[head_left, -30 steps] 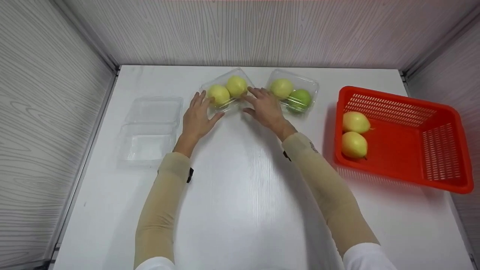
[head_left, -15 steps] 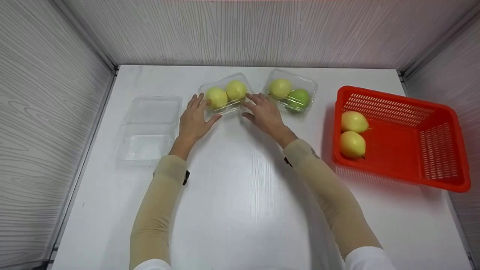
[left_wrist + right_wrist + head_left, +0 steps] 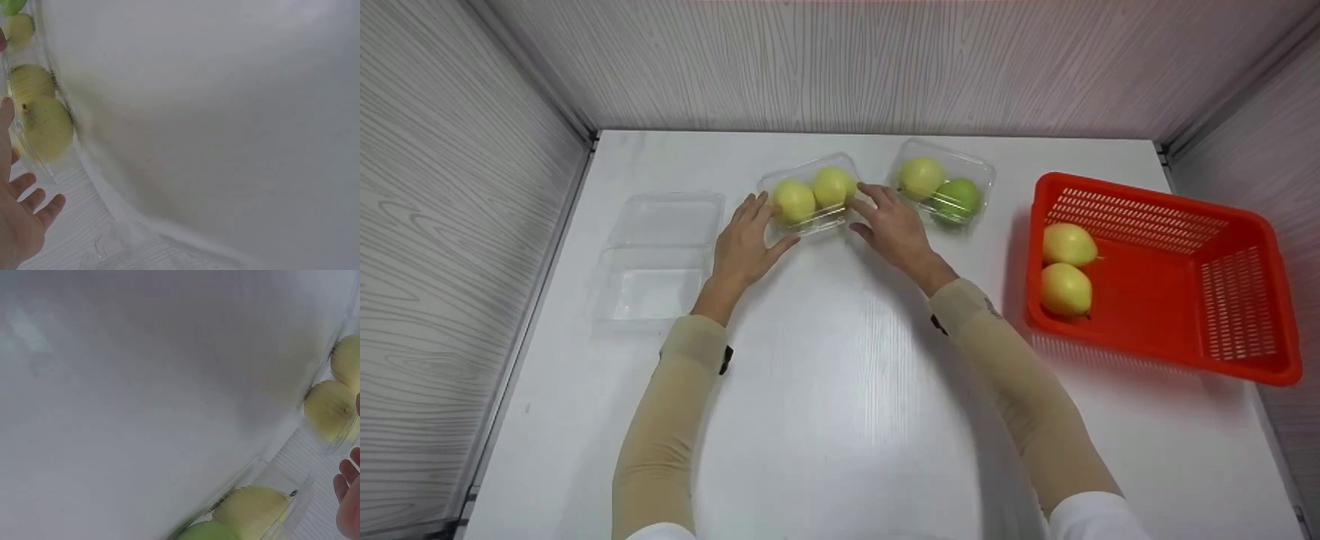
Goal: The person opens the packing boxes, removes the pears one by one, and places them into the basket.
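Left hand (image 3: 742,246) and right hand (image 3: 895,229), grips spread and clasping nothing, flank the upper-centre clear box (image 3: 816,219) (likely light, flexible plastic); support both ends.

The clear, rectangular plastic container (image 3: 823,219) with two round yellow fruits (image 3: 793,201) sits farther from the white desk's (image 3: 825,390) back edge, less slanted; left hand (image 3: 744,244) and right hand (image 3: 895,229) have drawn back too.
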A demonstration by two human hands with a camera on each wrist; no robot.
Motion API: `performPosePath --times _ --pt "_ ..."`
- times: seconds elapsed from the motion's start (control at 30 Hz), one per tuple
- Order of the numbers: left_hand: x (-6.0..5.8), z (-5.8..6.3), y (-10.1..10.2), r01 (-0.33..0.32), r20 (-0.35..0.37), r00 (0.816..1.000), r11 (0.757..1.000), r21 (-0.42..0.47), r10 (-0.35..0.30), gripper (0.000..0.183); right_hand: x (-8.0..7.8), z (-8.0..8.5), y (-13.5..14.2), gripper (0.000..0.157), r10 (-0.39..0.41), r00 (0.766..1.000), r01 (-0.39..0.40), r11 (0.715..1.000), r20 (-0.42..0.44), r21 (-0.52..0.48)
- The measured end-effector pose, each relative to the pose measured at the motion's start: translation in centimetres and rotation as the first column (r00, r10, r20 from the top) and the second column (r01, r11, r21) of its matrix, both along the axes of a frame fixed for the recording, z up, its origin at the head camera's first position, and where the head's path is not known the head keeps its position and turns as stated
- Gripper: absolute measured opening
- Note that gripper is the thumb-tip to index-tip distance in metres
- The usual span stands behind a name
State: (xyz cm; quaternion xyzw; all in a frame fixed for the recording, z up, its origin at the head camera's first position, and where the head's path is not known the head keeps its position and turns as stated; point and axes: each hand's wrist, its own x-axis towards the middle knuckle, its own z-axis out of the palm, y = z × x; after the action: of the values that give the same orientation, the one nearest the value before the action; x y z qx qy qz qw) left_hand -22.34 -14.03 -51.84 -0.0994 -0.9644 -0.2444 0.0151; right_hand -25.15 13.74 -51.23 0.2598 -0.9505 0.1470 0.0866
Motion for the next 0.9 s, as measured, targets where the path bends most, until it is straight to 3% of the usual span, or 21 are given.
performPosePath --times 0.27,0.6,0.9 --pt "0.3 0.1 0.0 0.009 0.005 1.0 1.0 0.0 -0.009 0.064 -0.4 -0.2 0.4 0.044 -0.026 0.998 0.027 1.0 0.053 -0.012" --pt "0.9 -0.1 -0.2 0.042 -0.04 0.998 0.999 0.008 -0.042 0.062 0.4 -0.3 0.8 0.039 -0.007 1.0 0.006 1.0 -0.012 -0.016" --pt "1.5 0.1 -0.2 0.044 -0.034 0.998 0.999 -0.003 -0.044 0.058 1.3 -0.6 1.0 0.037 -0.007 1.0 0.006 0.999 -0.029 -0.039"
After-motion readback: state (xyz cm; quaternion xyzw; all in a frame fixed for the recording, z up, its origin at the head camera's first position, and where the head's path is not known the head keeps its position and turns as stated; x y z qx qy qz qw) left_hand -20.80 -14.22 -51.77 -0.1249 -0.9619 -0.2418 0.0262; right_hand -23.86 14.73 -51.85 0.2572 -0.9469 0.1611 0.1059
